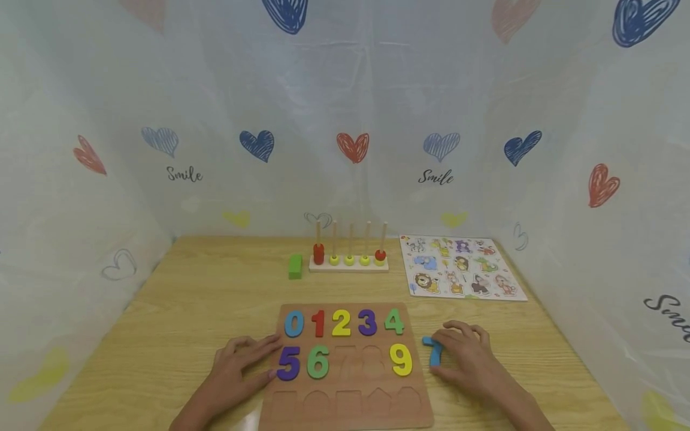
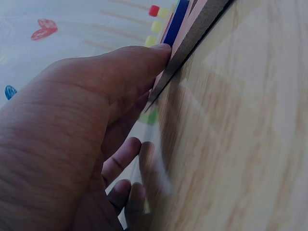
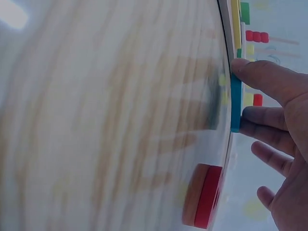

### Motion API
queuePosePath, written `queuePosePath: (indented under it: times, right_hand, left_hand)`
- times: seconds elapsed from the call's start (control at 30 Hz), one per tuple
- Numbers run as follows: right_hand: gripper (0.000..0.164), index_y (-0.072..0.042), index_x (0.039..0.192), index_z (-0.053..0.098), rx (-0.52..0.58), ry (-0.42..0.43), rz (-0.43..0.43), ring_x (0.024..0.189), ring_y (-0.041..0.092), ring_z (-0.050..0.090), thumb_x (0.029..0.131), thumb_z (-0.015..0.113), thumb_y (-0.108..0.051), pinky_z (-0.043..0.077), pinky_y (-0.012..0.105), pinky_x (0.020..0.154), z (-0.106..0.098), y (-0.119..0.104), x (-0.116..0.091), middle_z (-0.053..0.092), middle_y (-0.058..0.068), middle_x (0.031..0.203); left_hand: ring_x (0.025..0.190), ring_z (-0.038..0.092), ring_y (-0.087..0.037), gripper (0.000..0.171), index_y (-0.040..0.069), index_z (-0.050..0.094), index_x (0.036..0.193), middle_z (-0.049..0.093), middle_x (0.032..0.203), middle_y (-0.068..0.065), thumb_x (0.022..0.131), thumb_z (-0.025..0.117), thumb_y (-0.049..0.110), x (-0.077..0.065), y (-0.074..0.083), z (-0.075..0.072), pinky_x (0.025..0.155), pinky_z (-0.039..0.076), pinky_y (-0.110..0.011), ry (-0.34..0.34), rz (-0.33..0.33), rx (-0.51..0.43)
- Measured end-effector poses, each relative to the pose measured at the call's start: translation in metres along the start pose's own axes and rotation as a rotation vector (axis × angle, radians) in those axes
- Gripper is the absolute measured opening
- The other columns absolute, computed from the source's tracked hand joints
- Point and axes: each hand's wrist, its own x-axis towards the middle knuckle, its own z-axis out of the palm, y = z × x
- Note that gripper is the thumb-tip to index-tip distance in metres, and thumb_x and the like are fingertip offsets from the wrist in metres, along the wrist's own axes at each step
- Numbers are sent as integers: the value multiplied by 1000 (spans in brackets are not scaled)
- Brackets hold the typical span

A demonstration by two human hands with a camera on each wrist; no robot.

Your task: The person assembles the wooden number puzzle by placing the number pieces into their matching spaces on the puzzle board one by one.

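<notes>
A brown wooden number board (image 1: pixel 372 383) lies in front of me, with coloured numbers 0 to 6 and the yellow 9 (image 1: pixel 401 360) in it. Bare recesses for 7 and 8 show in its second row. My left hand (image 1: pixel 237 365) touches the board's left edge with thumb and forefinger; the thumb tip is right by the purple 5 (image 1: pixel 288 363). Right of the board, my right hand (image 1: pixel 469 359) pinches a blue number 7 (image 1: pixel 434 353) between thumb and fingers. In the right wrist view the blue 7 (image 3: pixel 235 103) appears edge-on, close over the table, the thumb at one end.
Behind the board stand a green block (image 1: pixel 295 267) and a peg counter (image 1: pixel 350 263) with red and yellow beads. An animal puzzle board (image 1: pixel 460 267) lies at the back right. A red piece (image 3: pixel 208 197) sits near my right hand. A heart-printed sheet (image 1: pixel 345 108) walls the table.
</notes>
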Motion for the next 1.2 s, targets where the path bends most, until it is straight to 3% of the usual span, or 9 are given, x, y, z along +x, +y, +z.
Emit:
queuePosePath:
  times: [0.4, 1.2]
  right_hand:
    - [48, -17, 114, 72, 23, -38, 24, 128, 29, 45, 76, 85, -43, 21, 61, 100, -8, -8, 2, 69, -6, 116]
    - [50, -17, 113, 73, 3, 5, -43, 125, 27, 48, 72, 89, -41, 24, 60, 98, -8, -18, 5, 70, -7, 115]
  left_hand:
    - [115, 43, -19, 51, 31, 64, 136, 57, 142, 10, 88, 76, 42, 0, 6, -3, 88, 27, -53, 5, 4, 0]
    - [114, 42, -18, 50, 31, 64, 136, 58, 141, 11, 88, 75, 42, 0, 5, -3, 87, 28, -50, 8, 9, 9]
